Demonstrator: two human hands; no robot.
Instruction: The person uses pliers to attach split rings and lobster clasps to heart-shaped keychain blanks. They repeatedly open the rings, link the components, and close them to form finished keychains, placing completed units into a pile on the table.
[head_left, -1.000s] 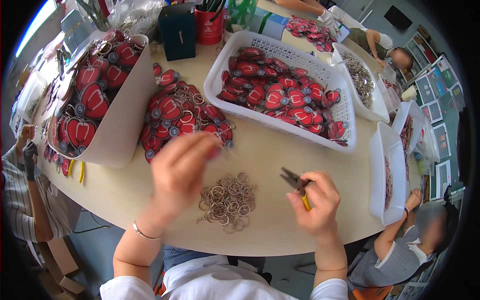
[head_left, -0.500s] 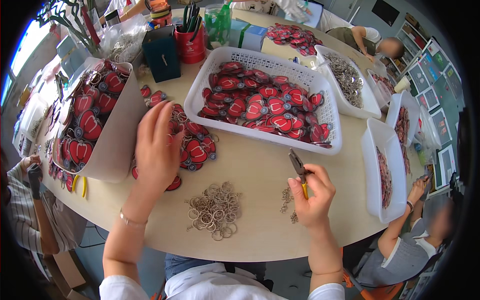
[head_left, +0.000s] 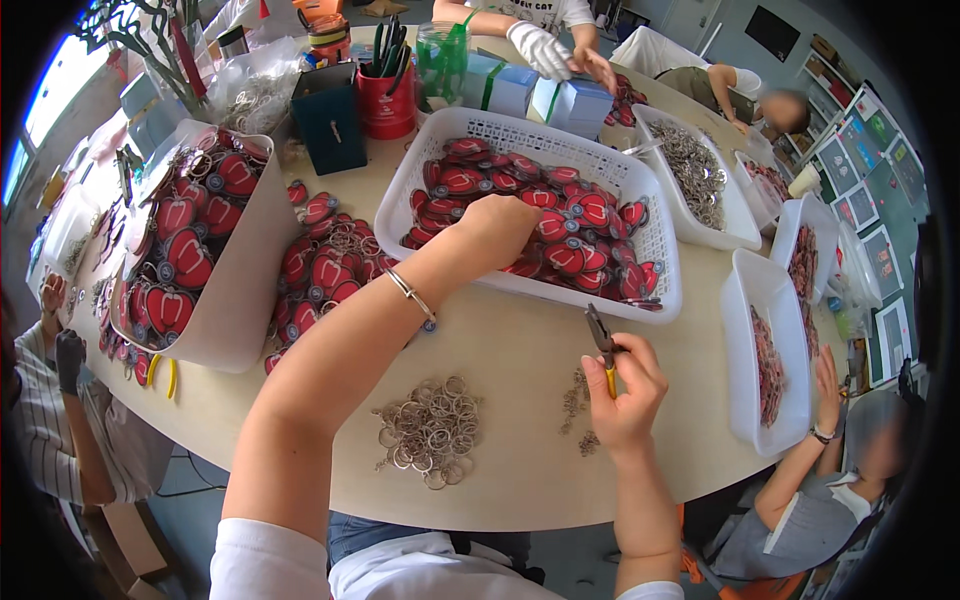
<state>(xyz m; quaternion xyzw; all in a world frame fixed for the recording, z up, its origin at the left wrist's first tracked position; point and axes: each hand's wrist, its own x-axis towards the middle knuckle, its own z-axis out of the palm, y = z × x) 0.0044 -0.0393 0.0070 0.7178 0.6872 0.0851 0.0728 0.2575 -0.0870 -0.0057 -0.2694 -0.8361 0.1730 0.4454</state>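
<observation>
My left hand [head_left: 495,232] is over the white perforated basket [head_left: 655,160], its curled fingers down among red heart-shaped charms [head_left: 565,258]. The back of the hand hides the fingertips and whatever they hold. Held upright in my right hand [head_left: 630,395] is a pair of pliers [head_left: 602,340] with dark jaws and yellow handles, above the table right of centre. Between my forearms lies a pile of metal split rings [head_left: 430,430]. Small chain pieces [head_left: 572,400] are beside my right hand. More red charms [head_left: 325,265] are heaped left of the basket, partly behind my left forearm.
A tall whitish bin [head_left: 235,300] of charms stands at left, near yellow-handled pliers [head_left: 170,375]. Behind are a dark green box [head_left: 328,120] and a red tool cup [head_left: 387,105]. White trays [head_left: 735,350] line the right. Co-workers sit around the table; one handles a blue-white box [head_left: 572,105].
My left hand has moved right from above the loose charm heap into the basket. My right hand still holds the pliers in nearly the same place. Across the table, the co-worker's gloved hand came nearer with a box.
</observation>
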